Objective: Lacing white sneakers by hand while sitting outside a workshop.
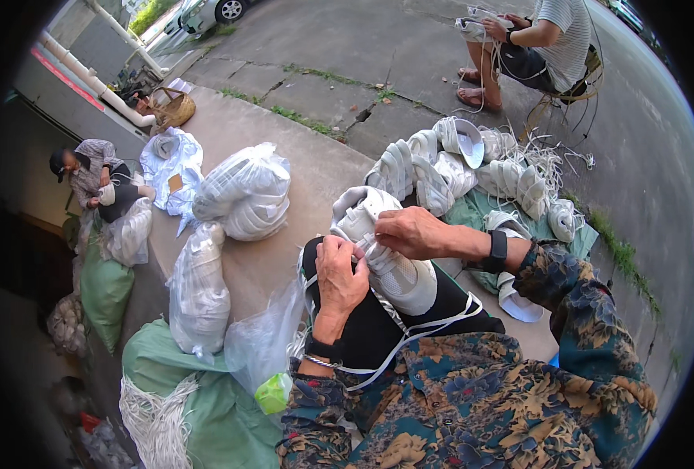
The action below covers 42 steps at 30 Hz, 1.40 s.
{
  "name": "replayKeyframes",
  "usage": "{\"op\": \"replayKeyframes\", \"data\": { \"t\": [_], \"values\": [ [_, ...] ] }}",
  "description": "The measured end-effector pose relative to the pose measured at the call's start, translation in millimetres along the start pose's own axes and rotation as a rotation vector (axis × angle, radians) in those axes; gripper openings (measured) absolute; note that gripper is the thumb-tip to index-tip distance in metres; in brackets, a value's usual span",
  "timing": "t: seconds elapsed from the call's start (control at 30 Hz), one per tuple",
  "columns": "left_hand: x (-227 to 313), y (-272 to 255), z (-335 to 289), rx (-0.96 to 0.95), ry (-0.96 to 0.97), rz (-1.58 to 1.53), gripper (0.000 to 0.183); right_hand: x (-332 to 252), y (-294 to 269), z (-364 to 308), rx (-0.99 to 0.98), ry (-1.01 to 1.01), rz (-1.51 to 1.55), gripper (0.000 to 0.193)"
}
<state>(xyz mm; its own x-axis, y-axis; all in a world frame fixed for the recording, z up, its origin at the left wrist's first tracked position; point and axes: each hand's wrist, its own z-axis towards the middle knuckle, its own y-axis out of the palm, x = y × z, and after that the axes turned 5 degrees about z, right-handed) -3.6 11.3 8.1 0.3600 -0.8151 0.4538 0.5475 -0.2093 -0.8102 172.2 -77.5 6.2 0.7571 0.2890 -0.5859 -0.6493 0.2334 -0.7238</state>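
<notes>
A white shoe upper point(409, 285) with mesh panels lies across the black cloth point(362, 332) on my lap, its toe toward me. My left hand point(340, 273) is closed at the left edge of the shoe upper, thumb and fingers bent together; what they pinch is hidden. From the right, my right hand point(413, 232) reaches over the upper and pinches it at the eyelet row. The two hands are close but apart. Loose white shoelaces point(409, 332) trail over the cloth below the upper.
More white shoe uppers point(441, 172) are heaped beyond my right arm on a green sack point(476, 211). Stuffed clear bags point(245, 191) stand left. A lace bundle point(159, 422) lies on another green sack point(229, 422). One person point(566, 47) sits far right, another point(100, 172) far left.
</notes>
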Motion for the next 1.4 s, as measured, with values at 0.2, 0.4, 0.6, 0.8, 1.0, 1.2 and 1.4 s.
{"op": "replayKeyframes", "data": {
  "t": [0.2,0.4,0.6,0.8,1.0,1.2,1.4],
  "values": [
    [-10,0,1,-0.024,-0.016,0.133,0.013,4,-14,8,-0.189,0.038,0.012,0.01],
    [-6,-1,2,0.067,0.003,0.054,0.014,2,-18,9,-0.124,0.148,0.002,0.009],
    [4,-2,-1,0.067,0.001,0.097,0.018,4,-7,18,-0.035,0.002,0.001,0.01],
    [-4,4,2,0.055,0.036,0.109,0.017,2,-6,25,-0.162,-0.013,-0.154,0.011],
    [-11,3,0,0.017,0.016,0.053,0.017,14,-35,23,-0.149,0.063,-0.169,0.01],
    [-11,8,2,0.031,0.023,0.0,0.018,29,-62,1,-0.012,0.122,-0.11,0.008],
    [-10,6,-1,0.1,-0.041,-0.091,0.02,13,-49,3,0.12,0.181,0.109,0.008]
  ]
}}
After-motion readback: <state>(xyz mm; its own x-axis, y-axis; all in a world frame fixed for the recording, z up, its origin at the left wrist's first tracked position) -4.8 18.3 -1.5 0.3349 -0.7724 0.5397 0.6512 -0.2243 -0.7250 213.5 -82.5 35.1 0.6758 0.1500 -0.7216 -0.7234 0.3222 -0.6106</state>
